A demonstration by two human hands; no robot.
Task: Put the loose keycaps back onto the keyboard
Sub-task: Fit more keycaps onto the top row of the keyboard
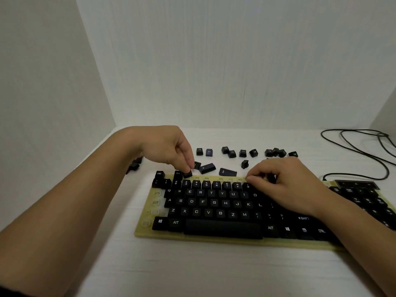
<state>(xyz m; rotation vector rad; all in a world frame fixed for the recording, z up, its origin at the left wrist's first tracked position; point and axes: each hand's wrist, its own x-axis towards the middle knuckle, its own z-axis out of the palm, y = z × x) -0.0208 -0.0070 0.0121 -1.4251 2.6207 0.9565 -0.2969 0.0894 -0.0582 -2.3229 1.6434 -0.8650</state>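
Left hand (169,146) pinches one keycap (188,174).

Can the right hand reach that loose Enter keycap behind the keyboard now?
Likely yes. The Enter keycap lies uncovered just left of the right hand, with nothing between them.

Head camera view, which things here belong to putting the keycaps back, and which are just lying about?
Job: keyboard, keycap pinched in the left hand, loose keycaps behind the keyboard, right hand on the top row.
Lying about: black cable, white table.
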